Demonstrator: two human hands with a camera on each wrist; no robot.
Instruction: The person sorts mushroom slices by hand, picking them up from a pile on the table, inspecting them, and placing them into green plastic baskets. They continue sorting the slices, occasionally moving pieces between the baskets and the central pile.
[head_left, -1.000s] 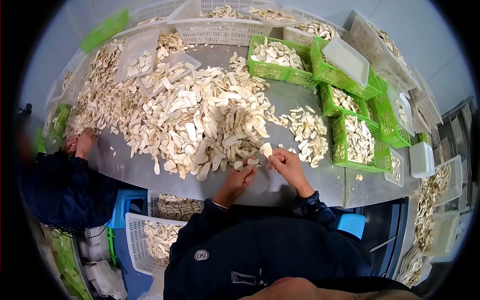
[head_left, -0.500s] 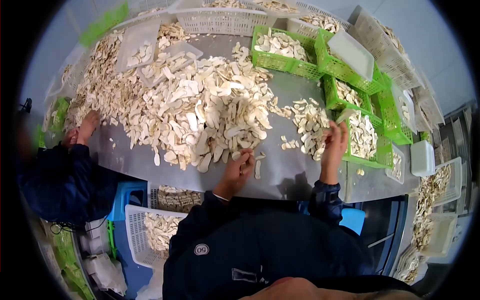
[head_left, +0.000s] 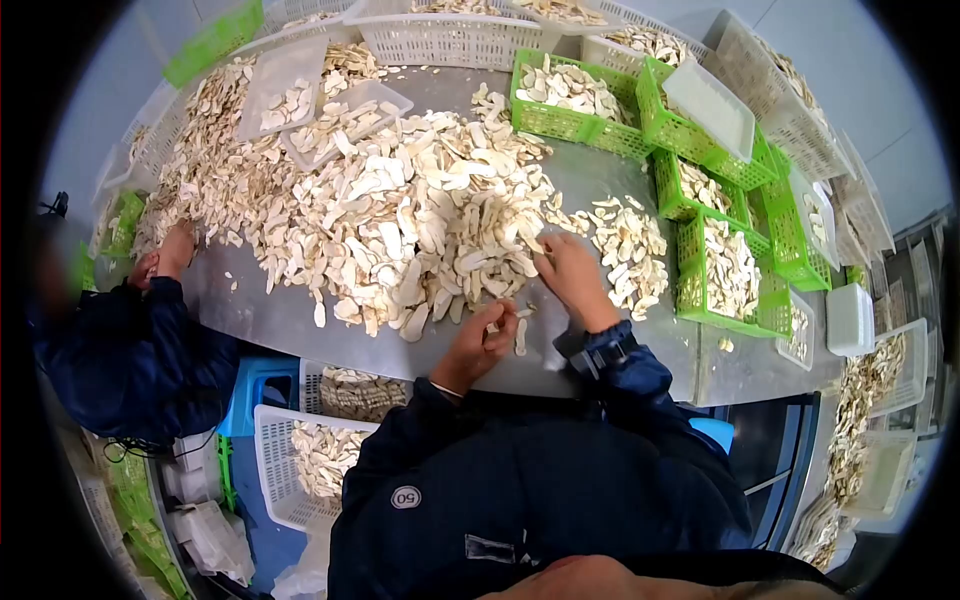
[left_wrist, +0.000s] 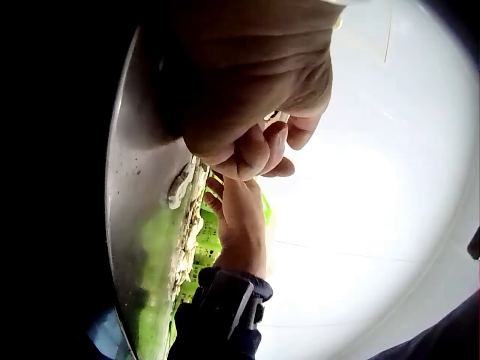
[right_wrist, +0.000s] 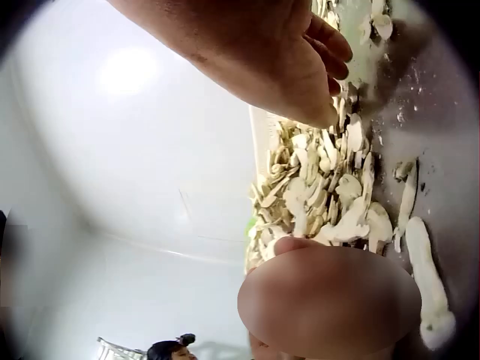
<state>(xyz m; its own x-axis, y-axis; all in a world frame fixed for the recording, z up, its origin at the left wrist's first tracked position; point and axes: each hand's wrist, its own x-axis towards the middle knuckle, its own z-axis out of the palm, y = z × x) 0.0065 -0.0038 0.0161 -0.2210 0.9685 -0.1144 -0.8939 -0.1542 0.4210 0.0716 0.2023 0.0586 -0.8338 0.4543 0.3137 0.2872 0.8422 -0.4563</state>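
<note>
Dried mushroom slices lie in a big pile [head_left: 400,210] on the metal table. At the pile's near edge my left hand [head_left: 480,345] has its fingers curled around a mushroom slice [head_left: 525,312] whose pale end pokes out by the fingertips. A bit of it also shows between the fingers in the left wrist view. My right hand [head_left: 575,272] reaches to the right edge of the pile, fingertips right at the slices. In the right wrist view its fingers [right_wrist: 330,56] are loosely bent with no slice showing in them. A loose slice [right_wrist: 427,277] lies on the table nearby.
A smaller heap of slices [head_left: 630,255] lies right of my right hand. Beyond it stand green baskets [head_left: 735,325] holding slices. White crates [head_left: 440,45] line the back. Another person's hands [head_left: 175,255] work at the pile's left end. A blue stool [head_left: 260,390] stands below the table.
My right hand carried a slice to the green basket on the right, then came back to the pile's edge without it. My left hand has stayed near the pile's front.
</note>
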